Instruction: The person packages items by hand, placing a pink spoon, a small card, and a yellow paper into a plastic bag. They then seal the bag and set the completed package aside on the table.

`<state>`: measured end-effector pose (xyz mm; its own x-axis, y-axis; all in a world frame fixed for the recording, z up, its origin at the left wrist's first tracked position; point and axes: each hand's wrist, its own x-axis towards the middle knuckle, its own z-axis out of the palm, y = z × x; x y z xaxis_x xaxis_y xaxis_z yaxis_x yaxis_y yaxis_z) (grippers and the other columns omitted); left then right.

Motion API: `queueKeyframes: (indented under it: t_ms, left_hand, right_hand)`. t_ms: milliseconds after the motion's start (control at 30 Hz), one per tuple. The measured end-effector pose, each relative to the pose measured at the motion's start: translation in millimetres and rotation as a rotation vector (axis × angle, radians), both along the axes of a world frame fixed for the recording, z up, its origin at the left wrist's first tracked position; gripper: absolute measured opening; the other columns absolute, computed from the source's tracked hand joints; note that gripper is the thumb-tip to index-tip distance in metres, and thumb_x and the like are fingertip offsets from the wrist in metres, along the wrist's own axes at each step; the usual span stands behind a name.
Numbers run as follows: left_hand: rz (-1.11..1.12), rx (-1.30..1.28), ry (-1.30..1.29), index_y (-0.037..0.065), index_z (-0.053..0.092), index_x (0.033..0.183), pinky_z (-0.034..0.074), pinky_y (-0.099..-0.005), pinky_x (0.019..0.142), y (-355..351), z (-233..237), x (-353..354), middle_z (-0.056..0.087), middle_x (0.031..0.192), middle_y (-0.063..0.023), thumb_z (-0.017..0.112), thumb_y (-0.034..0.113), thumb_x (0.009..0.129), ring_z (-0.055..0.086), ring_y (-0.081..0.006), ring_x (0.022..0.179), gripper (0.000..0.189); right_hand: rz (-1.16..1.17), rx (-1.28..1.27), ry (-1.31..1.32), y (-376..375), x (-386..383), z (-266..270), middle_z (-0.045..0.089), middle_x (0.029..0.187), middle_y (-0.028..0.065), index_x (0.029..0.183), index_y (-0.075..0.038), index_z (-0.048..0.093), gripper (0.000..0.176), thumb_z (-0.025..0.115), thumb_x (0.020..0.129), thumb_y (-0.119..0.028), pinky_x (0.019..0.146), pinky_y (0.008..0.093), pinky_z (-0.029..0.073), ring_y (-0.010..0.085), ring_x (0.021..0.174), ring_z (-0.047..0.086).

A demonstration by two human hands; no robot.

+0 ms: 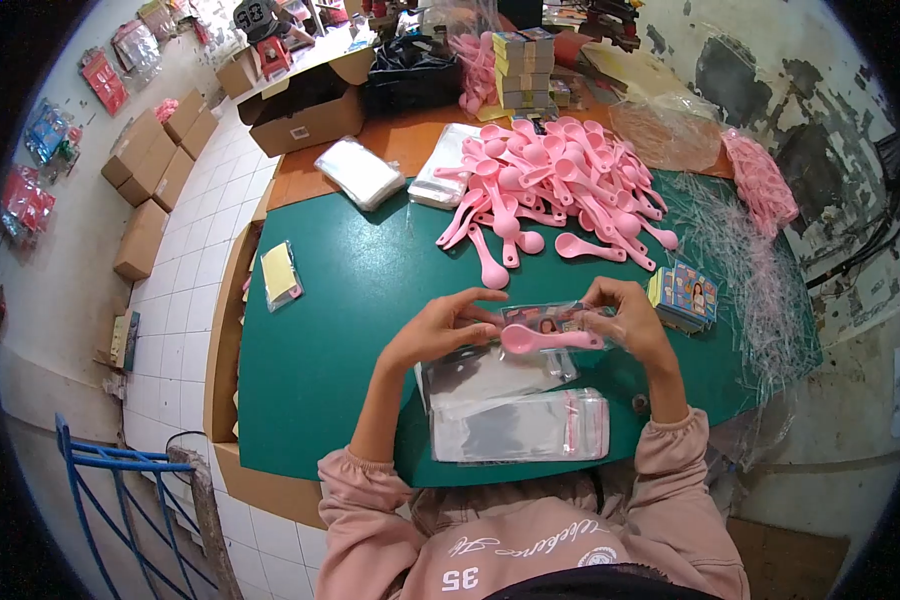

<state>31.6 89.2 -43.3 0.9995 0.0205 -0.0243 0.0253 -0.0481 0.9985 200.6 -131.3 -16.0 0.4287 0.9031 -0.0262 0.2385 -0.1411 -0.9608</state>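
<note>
My left hand (440, 328) and my right hand (632, 318) together hold a clear plastic bag (547, 322) with a printed card inside, above the green table mat (320, 330). A pink plastic spoon (542, 340) lies across the bag between my fingers, bowl to the left. Below my hands a stack of clear bags with pink seal strips (520, 425) rests on the mat. A large heap of pink spoons (560, 180) lies farther back. A small stack of printed cards (685, 297) sits just right of my right hand.
Packs of clear bags (358, 172) lie at the mat's far edge. A yellow pad (280, 273) sits at the left. Open cardboard box (305, 110) and more boxes (155, 170) stand on the tiled floor. Shredded plastic strips (750, 270) cover the right side. A blue chair frame (120, 490) stands lower left.
</note>
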Motion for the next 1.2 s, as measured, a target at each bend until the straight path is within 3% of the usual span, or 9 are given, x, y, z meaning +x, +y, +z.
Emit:
queueKeyframes:
  t_ms: [33,133,167,233,300,333,567,767,1200]
  left_hand:
    - [0.141,0.223,-0.035,0.005,0.036,0.126,0.05,-0.0272,0.074,-8,-3,-3,0.063,0.09,-0.012,0.054,0.013,0.087,0.061,-0.0152,0.085,0.043]
    - [0.286,-0.006,0.169,0.012,0.015,0.136,0.05,-0.0301,0.078,-46,0,-14,0.06,0.101,-0.0173,0.045,0.014,0.092,0.06,-0.0207,0.092,0.053]
    - [0.277,-0.01,0.176,0.012,0.015,0.136,0.05,-0.0301,0.078,-65,4,-21,0.06,0.101,-0.0173,0.045,0.014,0.092,0.06,-0.0207,0.092,0.053]
    - [0.196,-0.483,0.175,0.018,-0.006,0.137,0.05,-0.0335,0.08,-98,14,-37,0.054,0.112,-0.0225,0.033,0.016,0.095,0.058,-0.0258,0.098,0.058]
    - [0.211,-0.5,0.201,0.019,-0.011,0.136,0.05,-0.035,0.081,-105,14,-50,0.051,0.114,-0.0237,0.03,0.017,0.096,0.057,-0.0274,0.101,0.058]
    - [0.22,-0.509,0.223,0.02,-0.016,0.136,0.049,-0.0365,0.081,-107,13,-55,0.049,0.117,-0.025,0.027,0.018,0.096,0.055,-0.0289,0.103,0.058]
    - [0.39,-0.069,0.307,0.007,0.019,0.134,0.049,-0.0327,0.079,-107,26,-70,0.059,0.1,-0.019,0.032,0.008,0.093,0.061,-0.0253,0.093,0.043]
    - [0.48,0.181,0.137,0.004,0.026,0.13,0.049,-0.0338,0.078,-107,11,-71,0.059,0.099,-0.0194,0.038,0.006,0.091,0.062,-0.0285,0.088,0.041]
    - [0.42,-0.172,0.204,0.007,0.035,0.127,0.051,-0.0303,0.07,-97,9,-43,0.064,0.085,-0.0188,0.04,0.016,0.093,0.065,-0.023,0.082,0.036]
  right_hand:
    - [-0.143,-0.019,-0.163,0,-7,8,0.059,0.07,0.0065,0.083,0.002,0.062,0.016,0.067,0.071,-0.008,0.057,0.0235,0.044,0.0107,0.064,0.055]
    - [-0.371,-0.075,-0.361,1,-37,22,0.058,0.073,0.0118,0.09,0.0,0.06,0.022,0.066,0.071,-0.008,0.06,0.0273,0.047,0.0158,0.066,0.058]
    - [-0.297,0.003,-0.369,3,-47,22,0.058,0.083,0.0115,0.094,0.0,0.059,0.026,0.067,0.071,-0.009,0.065,0.0281,0.047,0.0169,0.075,0.058]
    - [-0.214,0.072,-0.369,-3,-62,25,0.058,0.094,0.0113,0.098,-0.001,0.058,0.031,0.068,0.07,-0.009,0.069,0.029,0.047,0.0181,0.084,0.057]
    - [0.16,0.079,-0.5,-10,-74,32,0.049,0.108,0.0161,0.105,-0.002,0.053,0.036,0.065,0.073,-0.012,0.086,0.0363,0.043,0.0307,0.102,0.05]
    - [0.165,0.075,-0.494,-13,-78,31,0.049,0.108,0.0161,0.105,-0.002,0.053,0.036,0.065,0.073,-0.012,0.086,0.0363,0.043,0.0307,0.102,0.05]
    - [0.123,-0.117,-0.681,-7,-94,9,0.05,0.096,0.011,0.096,-0.004,0.054,0.027,0.064,0.072,-0.011,0.08,0.0372,0.04,0.0274,0.094,0.048]
    - [0.172,-0.191,-0.918,3,-93,-20,0.053,0.089,0.0069,0.091,-0.006,0.055,0.021,0.064,0.071,-0.009,0.075,0.0337,0.036,0.0231,0.088,0.05]
    - [0.115,0.006,-0.453,2,-90,-1,0.053,0.081,0.0096,0.087,-0.004,0.055,0.02,0.066,0.07,-0.006,0.076,0.0371,0.037,0.0266,0.081,0.051]
